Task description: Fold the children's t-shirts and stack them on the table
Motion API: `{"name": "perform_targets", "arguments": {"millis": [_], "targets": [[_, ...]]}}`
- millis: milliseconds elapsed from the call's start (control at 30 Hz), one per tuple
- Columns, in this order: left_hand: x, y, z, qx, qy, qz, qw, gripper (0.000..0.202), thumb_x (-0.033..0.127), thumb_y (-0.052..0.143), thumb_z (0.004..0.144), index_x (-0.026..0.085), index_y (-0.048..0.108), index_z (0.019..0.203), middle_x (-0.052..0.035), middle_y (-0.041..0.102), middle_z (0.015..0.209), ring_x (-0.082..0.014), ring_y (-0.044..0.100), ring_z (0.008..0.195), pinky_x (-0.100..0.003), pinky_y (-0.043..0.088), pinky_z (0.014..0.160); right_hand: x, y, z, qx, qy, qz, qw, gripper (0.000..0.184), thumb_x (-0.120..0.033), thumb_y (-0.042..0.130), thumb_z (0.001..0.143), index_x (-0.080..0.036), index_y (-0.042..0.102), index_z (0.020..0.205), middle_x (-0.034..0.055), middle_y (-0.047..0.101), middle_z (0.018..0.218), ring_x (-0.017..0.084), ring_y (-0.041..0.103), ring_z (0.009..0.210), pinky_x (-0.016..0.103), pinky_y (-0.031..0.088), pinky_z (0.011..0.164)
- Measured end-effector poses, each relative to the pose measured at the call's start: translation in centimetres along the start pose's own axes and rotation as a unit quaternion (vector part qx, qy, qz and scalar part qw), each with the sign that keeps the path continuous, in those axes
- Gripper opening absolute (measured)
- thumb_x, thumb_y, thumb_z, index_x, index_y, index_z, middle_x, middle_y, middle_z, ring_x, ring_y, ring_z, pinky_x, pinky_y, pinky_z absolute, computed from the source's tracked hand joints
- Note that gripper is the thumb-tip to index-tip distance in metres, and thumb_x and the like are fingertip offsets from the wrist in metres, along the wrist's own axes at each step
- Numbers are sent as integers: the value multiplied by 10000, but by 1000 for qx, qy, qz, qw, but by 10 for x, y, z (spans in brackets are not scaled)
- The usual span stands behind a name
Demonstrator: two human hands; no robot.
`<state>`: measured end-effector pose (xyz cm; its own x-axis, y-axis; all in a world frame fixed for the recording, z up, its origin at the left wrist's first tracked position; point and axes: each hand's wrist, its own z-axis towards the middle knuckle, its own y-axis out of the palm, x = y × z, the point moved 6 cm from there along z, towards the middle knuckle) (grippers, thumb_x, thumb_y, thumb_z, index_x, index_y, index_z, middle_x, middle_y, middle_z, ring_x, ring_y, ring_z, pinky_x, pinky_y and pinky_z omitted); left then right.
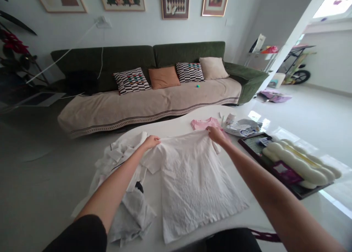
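Observation:
A white T-shirt (195, 178) lies spread on the white table, its hem toward me and its shoulders at the far side. My left hand (151, 142) pinches it near the left shoulder. At the opposite shoulder, my right hand (216, 134) is closed on the fabric too. Just beyond my right hand is a folded pink garment (203, 123), partly covered by that hand and the shirt. Beside my left forearm sits a heap of white and grey clothes (134, 211), some of it hidden under the arm.
On the right of the table (170, 129) a dark tray (254, 151) holds a puffy cream-coloured object (299, 162). A crumpled plastic package (243, 127) lies behind it. Across the far side stands a green sofa (129, 59) with several cushions and a beige cover.

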<state>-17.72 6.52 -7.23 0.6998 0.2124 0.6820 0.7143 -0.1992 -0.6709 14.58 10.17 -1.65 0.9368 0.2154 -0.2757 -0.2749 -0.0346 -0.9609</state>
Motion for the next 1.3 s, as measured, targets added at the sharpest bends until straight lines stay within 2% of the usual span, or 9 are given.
{"name": "perform_targets", "arguments": {"millis": [167,367,567,700,800,900,1100,1200,1300], "targets": [[-50,33,32,63,-52,74,994,317,221,628,618,127,596,919,-118,619,968,-247,532,954,-267,376,715,-8,94,-46,-1,0,13,1000,556,-148,406,786,-146,343,1338,151,305,1395,252,429,1187,346,391,921],[-79,28,45,36,-58,88,994,143,267,591,652,146,622,721,-46,636,727,-206,573,804,-241,387,629,-1,165,-135,-62,-18,-19,998,593,-501,385,822,-308,261,1369,50,140,1464,331,27,1324,575,195,992],[-72,31,51,-4,-51,64,997,212,307,599,646,146,627,781,-11,622,679,-163,567,712,-217,385,572,2,149,-155,-27,64,-32,997,601,-491,368,830,-287,238,1381,66,133,1463,312,6,1326,572,189,997],[-83,24,36,-53,-96,81,991,216,320,690,523,148,587,601,-17,590,569,-185,552,617,-241,365,513,-67,140,-185,-34,-26,23,999,722,-489,409,803,-207,138,1410,90,72,1461,279,10,1332,530,165,1031],[-93,21,16,-111,-131,82,982,186,244,700,472,140,572,556,-20,578,528,-180,541,547,-244,362,478,-128,166,-233,-125,-163,84,975,838,-504,491,740,-217,84,1413,69,57,1459,279,43,1332,503,185,1040],[-93,11,0,-127,-141,83,978,172,225,678,485,141,568,587,-8,569,537,-162,531,543,-225,357,464,-145,193,-270,-154,-139,86,974,827,-455,503,735,-204,99,1412,85,58,1454,312,58,1326,526,185,1030],[-86,-11,-26,-131,-147,74,978,263,287,620,578,158,572,802,4,580,651,-147,547,606,-206,396,488,-151,195,-304,-34,-132,64,989,822,-424,590,692,-172,230,1387,152,224,1429,365,187,1293,535,227,991],[-93,-17,-42,-129,-176,40,975,390,285,632,579,175,537,941,16,565,661,-144,554,609,-211,425,512,-159,190,-315,45,-151,72,985,581,-347,599,712,-176,452,1247,143,516,1209,315,436,1124,458,329,925],[-93,-26,-54,-122,-172,-28,977,542,252,649,569,222,470,1080,38,565,666,-130,563,607,-206,442,539,-165,190,-323,103,-172,95,975,284,-231,584,726,-192,579,1007,72,621,898,240,548,862,377,404,789]]}}
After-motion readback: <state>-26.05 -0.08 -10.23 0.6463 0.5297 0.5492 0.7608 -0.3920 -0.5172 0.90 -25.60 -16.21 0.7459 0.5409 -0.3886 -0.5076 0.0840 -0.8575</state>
